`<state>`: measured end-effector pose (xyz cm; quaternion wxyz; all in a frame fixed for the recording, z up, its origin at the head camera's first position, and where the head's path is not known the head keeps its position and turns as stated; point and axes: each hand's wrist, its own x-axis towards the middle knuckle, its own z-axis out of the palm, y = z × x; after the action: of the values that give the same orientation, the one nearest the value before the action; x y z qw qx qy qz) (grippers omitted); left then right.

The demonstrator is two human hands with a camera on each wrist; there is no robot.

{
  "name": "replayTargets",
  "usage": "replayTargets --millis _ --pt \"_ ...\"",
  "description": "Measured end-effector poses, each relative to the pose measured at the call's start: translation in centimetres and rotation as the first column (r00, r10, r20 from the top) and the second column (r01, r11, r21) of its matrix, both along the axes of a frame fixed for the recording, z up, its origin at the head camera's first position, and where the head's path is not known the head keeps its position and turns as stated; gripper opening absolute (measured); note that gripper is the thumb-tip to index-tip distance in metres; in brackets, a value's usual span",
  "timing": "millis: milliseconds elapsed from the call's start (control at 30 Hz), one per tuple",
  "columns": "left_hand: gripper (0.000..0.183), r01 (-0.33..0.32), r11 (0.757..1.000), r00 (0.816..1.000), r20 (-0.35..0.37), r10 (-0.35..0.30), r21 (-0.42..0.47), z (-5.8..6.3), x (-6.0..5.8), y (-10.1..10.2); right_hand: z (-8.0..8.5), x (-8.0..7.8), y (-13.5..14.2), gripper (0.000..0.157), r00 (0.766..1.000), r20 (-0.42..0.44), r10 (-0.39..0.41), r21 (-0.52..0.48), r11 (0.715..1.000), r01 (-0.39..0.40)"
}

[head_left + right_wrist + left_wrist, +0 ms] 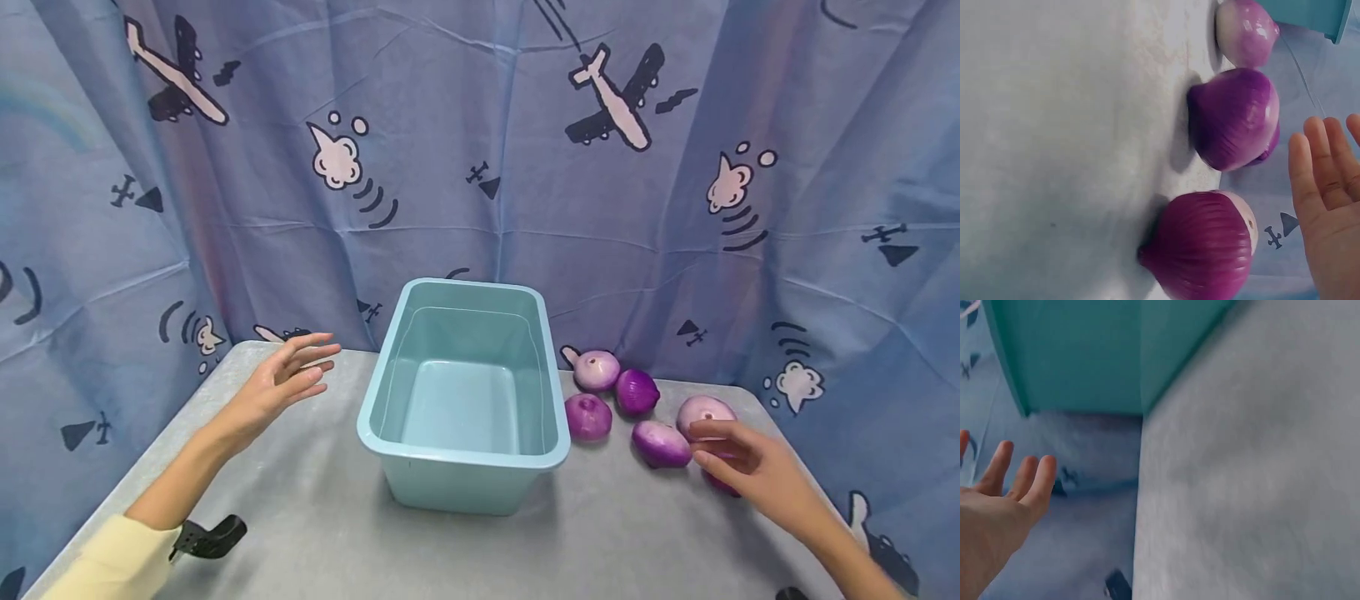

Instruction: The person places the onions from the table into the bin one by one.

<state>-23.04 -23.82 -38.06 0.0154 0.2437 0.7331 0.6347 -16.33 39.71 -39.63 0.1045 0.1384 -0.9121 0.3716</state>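
Left hand, right hand, grips loosely spread, purple onions (one partly hidden) beside the right.

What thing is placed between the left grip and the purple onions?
The light blue tub stands on the table between the left grip and the purple onions; the head view shows this.

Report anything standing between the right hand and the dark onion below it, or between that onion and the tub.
Nothing visible separates the right hand from the dark onion. Toward the tub, other onions and the tub's side wall lie between.
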Motion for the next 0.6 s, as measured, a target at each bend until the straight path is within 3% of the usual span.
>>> replayTargets --millis 167,367,600 --pt "0.057 0.042 0.999 0.999 -0.002 -0.042 -0.015 0.4 -0.5 2.3 -0.7 1.0 0.0 0.036 0.999 -0.032 0.033 -0.045 0.998 -0.035" --pt "0.061 0.096 0.995 0.995 -0.008 -0.096 -0.002 0.1 -1.2 4.3 -1.1 1.7 0.4 0.035 0.998 -0.028 0.054 -0.076 0.996 -0.056" --pt "0.060 0.115 0.993 0.993 0.016 -0.115 -0.008 -0.5 -1.9 6.4 -0.7 2.6 1.2 0.035 1.000 0.005 -0.006 -0.045 0.999 0.006"
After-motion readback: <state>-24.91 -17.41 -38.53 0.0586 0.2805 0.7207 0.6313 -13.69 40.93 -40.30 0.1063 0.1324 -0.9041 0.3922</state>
